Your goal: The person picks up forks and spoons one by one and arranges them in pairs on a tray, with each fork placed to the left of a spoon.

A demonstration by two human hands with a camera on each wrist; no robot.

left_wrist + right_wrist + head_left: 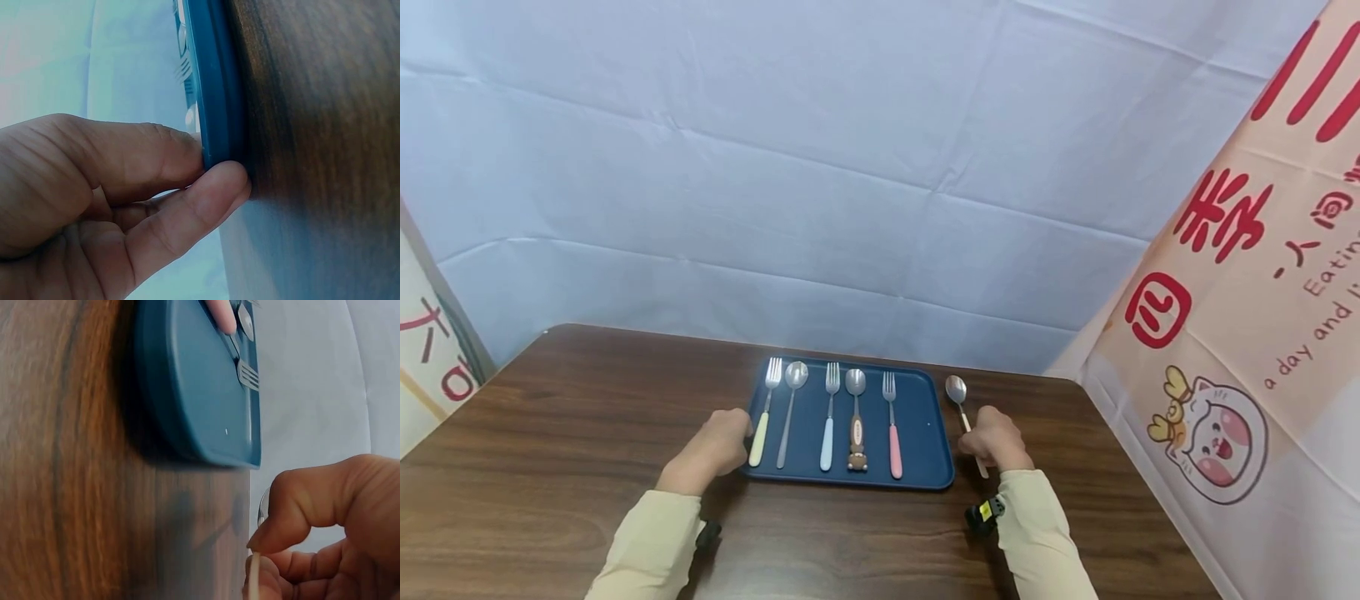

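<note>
My left hand (718,442) grips the left rim of a blue rectangular tray (925,442). In the left wrist view, thumb and fingers pinch that tray's edge (219,87) close over the wood. Beyond the tray's right side, my right hand (996,437) pinches a spoon (956,388) by its cream handle (254,578); the bowl points away from me. On the tray, from left to right, lie a yellow-handled fork (760,437), a plain metal spoon (787,425), a light-blue-handled fork (827,442), a spoon with a brown bear handle (857,437) and a pink-handled fork (895,450).
Everything stands on a dark brown wooden table (587,417). Behind its far edge hangs a pale cloth (775,167). At the right is a printed banner (1262,333) with red characters and a cartoon cat. Each wrist carries a small black device (983,515).
</note>
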